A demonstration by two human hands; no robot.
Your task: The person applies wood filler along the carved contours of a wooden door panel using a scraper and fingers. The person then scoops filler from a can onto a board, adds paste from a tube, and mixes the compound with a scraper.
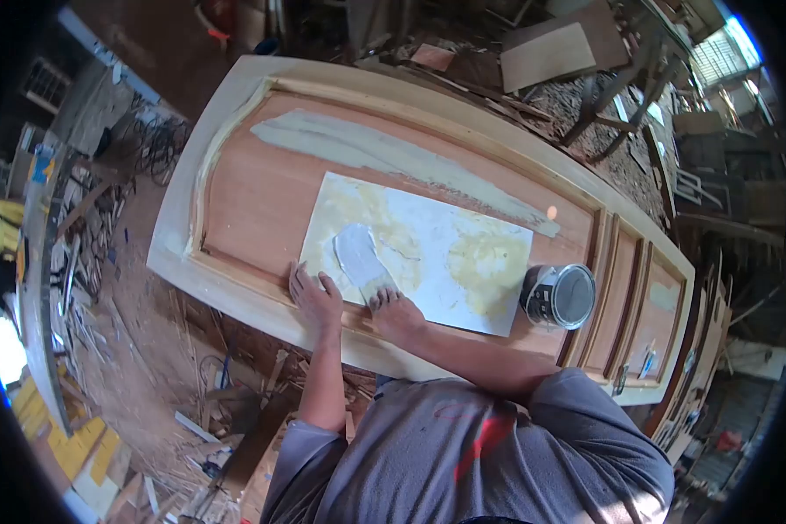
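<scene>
A white board (428, 236) smeared with yellowish paste lies on a wooden door panel (258, 196). My right hand (396, 316) grips a flat spreader (371, 278) at the board's near edge, and greyish-white paste (355, 247) lies at the spreader's far end. My left hand (316, 295) rests at the board's near left corner, fingers apart. To the right of the board stands a metal can (561, 295) with a grey top. A long pale streak of filler (341, 148) runs along the door's far side.
Wood scraps and shavings (131, 297) cover the floor at the left. Boards (550, 59) and wooden frames (616, 118) stand beyond the door. Small metal tools (647, 362) lie at the door's right end.
</scene>
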